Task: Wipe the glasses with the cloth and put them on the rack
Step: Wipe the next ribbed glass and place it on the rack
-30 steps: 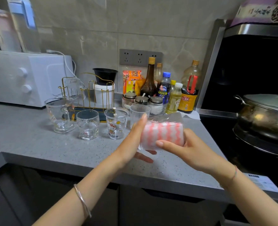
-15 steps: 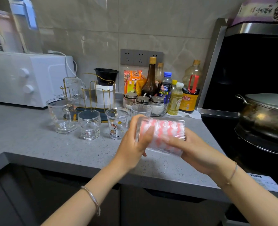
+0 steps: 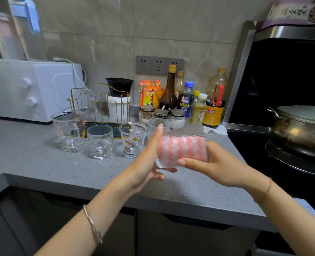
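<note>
– Straightened since the earlier frame, fingers of the left hand (image 3: 145, 163) are laid flat against the ribbed glass (image 3: 186, 132), which is clamped by fingers of the right hand (image 3: 217, 167), cloth (image 3: 182, 150) stuffed inside.
– Twisted carelessly, it could be dropped onto the worktop (image 3: 42, 169) beneath the fingers.

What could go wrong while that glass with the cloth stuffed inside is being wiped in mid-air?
1. The ribbed glass lies sideways above the counter, gripped by the right hand alone. The left hand only presses its end with straight fingers, so a slip could well drop it.
2. The left hand works right beside a second ribbed glass and the cartoon glass standing on the counter. A wide twist might knock them.
</note>
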The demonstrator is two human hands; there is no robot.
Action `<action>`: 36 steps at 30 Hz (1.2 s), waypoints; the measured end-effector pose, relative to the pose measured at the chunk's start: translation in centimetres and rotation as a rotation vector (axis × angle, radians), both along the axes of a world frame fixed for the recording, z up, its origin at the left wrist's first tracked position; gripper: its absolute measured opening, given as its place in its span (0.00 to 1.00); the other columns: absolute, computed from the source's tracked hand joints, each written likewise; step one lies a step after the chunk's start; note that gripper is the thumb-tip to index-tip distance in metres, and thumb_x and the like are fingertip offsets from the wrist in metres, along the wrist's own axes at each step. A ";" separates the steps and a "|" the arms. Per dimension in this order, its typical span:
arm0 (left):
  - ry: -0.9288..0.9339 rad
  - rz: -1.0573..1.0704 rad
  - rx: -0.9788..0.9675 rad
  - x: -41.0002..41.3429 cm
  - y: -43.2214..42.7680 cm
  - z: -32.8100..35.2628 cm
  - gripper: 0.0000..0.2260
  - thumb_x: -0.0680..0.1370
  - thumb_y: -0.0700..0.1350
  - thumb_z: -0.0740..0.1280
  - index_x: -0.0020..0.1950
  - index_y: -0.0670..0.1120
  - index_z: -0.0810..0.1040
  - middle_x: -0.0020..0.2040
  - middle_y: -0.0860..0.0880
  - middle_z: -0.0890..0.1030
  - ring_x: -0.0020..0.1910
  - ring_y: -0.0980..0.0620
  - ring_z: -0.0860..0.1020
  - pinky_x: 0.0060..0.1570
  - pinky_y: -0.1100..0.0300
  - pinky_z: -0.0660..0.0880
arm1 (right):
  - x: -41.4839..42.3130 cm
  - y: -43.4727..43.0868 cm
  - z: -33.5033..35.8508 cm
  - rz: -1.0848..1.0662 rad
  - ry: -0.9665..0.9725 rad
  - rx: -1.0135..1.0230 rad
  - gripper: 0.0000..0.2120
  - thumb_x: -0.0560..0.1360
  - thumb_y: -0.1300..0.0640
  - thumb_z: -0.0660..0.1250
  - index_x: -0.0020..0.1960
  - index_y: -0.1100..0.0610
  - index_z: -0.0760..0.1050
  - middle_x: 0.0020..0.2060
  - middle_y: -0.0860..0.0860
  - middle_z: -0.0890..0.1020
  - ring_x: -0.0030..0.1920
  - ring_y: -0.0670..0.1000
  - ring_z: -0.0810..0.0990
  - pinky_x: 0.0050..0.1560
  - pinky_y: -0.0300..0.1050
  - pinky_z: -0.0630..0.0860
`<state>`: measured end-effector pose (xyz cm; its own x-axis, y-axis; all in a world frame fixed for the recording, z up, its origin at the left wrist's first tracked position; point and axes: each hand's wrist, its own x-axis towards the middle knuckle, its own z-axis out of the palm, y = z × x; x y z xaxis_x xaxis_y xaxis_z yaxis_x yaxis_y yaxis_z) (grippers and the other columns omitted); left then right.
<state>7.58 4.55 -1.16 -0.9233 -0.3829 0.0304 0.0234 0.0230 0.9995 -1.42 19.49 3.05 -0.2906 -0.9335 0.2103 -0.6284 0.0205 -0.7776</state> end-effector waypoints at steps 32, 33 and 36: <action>0.029 0.023 0.084 0.4 0.4 1.2 0.35 0.71 0.71 0.54 0.67 0.50 0.73 0.53 0.45 0.83 0.36 0.51 0.83 0.27 0.63 0.74 | 0.5 -0.2 0.6 0.019 -0.123 -0.015 0.09 0.74 0.56 0.67 0.53 0.49 0.76 0.47 0.47 0.84 0.48 0.43 0.82 0.48 0.30 0.75; 0.035 0.051 0.052 0.2 0.5 1.1 0.35 0.70 0.71 0.55 0.68 0.49 0.73 0.54 0.44 0.83 0.35 0.53 0.83 0.26 0.64 0.73 | 0.5 -0.3 0.4 0.027 -0.137 -0.025 0.09 0.74 0.58 0.67 0.54 0.50 0.76 0.46 0.49 0.84 0.48 0.44 0.82 0.48 0.31 0.75; 0.087 0.141 -0.078 -0.1 0.4 0.9 0.38 0.70 0.73 0.59 0.72 0.50 0.66 0.62 0.50 0.77 0.36 0.56 0.82 0.26 0.62 0.73 | 0.5 -0.4 -0.1 0.050 -0.238 -0.046 0.13 0.73 0.63 0.68 0.56 0.51 0.76 0.48 0.49 0.85 0.50 0.45 0.83 0.49 0.31 0.76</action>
<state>7.48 5.00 -0.26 -0.8534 -0.5016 0.1421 0.1003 0.1095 0.9889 -0.96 19.06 2.98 -0.2909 -0.9388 0.1845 -0.4271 -0.0451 -0.9031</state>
